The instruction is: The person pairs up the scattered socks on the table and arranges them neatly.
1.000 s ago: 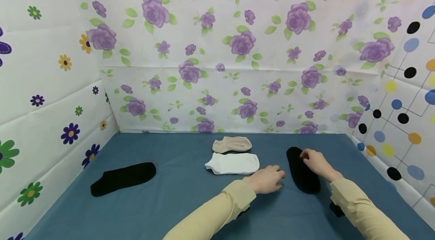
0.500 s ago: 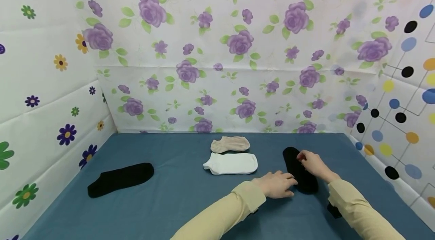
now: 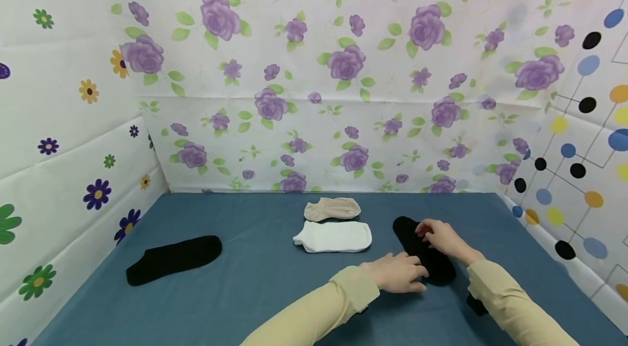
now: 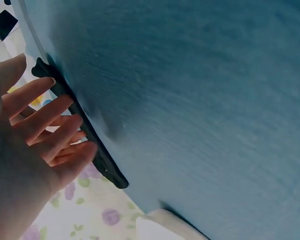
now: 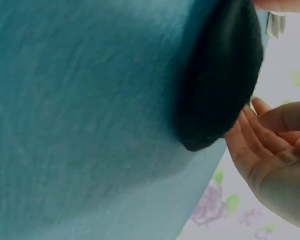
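A black sock (image 3: 439, 269) lies flat and slanted on the right of the blue table in the head view. My left hand (image 3: 396, 273) is at its near left side, fingers spread and lightly bent, fingertips at the sock's edge. From the far right, my right hand (image 3: 446, 240) reaches over the same sock, its fingertips resting on it. The right wrist view has the sock (image 5: 222, 80) large and dark, with the right hand's fingers (image 5: 255, 140) against its far edge. In the left wrist view, loosely bent fingers (image 4: 55, 117) overlap the sock's thin dark edge.
Left of the hands lie a white sock (image 3: 334, 237) and, behind it, a beige sock (image 3: 333, 208). Another black sock (image 3: 174, 259) lies at the table's left. Flowered cloth (image 3: 294, 133) stands along the back edge, and patterned cloth rises at both sides.
My left hand has moved right to the black sock. The sock has slid left and turned slightly, my right hand moving with it. The other socks stay put.
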`<control>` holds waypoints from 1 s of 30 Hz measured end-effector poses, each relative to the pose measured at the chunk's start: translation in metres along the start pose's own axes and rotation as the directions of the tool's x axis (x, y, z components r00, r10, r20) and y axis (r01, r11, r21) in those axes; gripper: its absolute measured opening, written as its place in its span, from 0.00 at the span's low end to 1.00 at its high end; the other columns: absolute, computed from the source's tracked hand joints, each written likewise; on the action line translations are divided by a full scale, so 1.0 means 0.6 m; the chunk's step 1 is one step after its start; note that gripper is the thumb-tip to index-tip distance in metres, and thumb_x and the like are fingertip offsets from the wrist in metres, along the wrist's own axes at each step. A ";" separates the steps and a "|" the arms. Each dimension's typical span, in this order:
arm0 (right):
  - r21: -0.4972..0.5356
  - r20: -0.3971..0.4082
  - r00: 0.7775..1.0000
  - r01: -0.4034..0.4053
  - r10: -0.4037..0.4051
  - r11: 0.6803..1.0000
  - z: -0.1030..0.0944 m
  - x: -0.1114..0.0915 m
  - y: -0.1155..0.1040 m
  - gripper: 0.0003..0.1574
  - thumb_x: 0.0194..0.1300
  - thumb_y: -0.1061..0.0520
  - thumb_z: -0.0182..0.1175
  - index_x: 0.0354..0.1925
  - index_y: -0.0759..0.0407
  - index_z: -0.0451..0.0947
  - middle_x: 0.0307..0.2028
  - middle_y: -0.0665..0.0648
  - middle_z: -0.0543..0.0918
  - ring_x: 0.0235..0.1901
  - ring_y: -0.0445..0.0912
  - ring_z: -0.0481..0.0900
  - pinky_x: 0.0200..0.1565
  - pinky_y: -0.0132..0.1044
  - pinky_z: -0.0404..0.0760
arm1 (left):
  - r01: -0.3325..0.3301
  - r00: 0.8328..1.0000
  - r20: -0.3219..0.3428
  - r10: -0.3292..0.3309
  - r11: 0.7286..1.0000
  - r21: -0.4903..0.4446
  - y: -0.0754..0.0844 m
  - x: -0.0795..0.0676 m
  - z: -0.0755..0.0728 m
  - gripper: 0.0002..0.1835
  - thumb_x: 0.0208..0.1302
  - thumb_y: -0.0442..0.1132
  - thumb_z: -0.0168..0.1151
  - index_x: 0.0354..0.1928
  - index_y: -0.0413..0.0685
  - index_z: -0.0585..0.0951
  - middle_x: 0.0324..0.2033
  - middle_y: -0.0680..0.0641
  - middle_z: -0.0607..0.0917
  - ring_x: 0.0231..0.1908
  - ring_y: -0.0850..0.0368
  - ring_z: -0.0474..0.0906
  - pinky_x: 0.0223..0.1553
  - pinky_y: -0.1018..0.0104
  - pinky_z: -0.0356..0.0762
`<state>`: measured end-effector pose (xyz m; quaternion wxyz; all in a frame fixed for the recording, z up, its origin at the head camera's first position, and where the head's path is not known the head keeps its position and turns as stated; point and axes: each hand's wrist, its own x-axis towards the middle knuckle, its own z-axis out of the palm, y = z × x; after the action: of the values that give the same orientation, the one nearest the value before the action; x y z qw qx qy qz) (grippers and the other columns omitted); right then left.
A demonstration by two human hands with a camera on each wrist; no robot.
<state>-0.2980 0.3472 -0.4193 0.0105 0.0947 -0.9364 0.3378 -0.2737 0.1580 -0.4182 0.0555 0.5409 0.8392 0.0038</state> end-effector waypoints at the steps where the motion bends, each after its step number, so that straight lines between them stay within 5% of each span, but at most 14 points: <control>1: -0.002 0.001 1.000 0.001 -0.001 1.000 0.000 0.000 0.000 0.13 0.64 0.72 0.42 0.42 0.70 0.73 0.35 0.60 0.76 0.34 0.53 0.75 0.31 0.41 0.76 | -0.004 1.000 -0.018 0.005 1.000 0.003 -0.002 -0.001 0.000 0.20 0.66 0.54 0.48 0.57 0.61 0.72 0.48 0.60 0.71 0.48 0.66 0.66 0.48 0.67 0.65; 10: -0.110 -0.080 0.993 -0.096 0.087 0.989 -0.021 -0.017 0.000 0.10 0.63 0.68 0.47 0.41 0.76 0.71 0.31 0.62 0.75 0.25 0.49 0.73 0.26 0.41 0.73 | 0.150 0.976 -0.168 -0.136 0.986 0.070 -0.011 -0.011 0.004 0.19 0.65 0.52 0.51 0.56 0.59 0.73 0.49 0.57 0.70 0.45 0.64 0.67 0.40 0.71 0.68; 20: -0.114 -0.032 0.986 -0.168 0.165 0.979 -0.015 -0.019 0.004 0.08 0.63 0.67 0.50 0.37 0.75 0.71 0.24 0.58 0.72 0.19 0.47 0.70 0.23 0.39 0.71 | 0.159 0.981 -0.127 -0.149 0.984 0.079 -0.004 -0.001 0.004 0.19 0.64 0.55 0.51 0.55 0.62 0.74 0.46 0.58 0.70 0.43 0.62 0.66 0.41 0.67 0.68; 30: -0.080 0.013 0.994 -0.105 0.107 0.991 -0.011 -0.018 -0.008 0.11 0.63 0.66 0.52 0.39 0.75 0.76 0.23 0.57 0.75 0.18 0.46 0.70 0.22 0.37 0.71 | 0.134 0.990 -0.048 -0.132 0.990 0.036 0.005 0.002 0.005 0.21 0.63 0.59 0.49 0.54 0.63 0.74 0.46 0.57 0.69 0.43 0.62 0.65 0.42 0.63 0.68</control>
<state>-0.2870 0.3493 -0.4122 -0.0116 0.0472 -0.9529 0.2995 -0.2710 0.1605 -0.4214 0.0262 0.4846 0.8743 -0.0041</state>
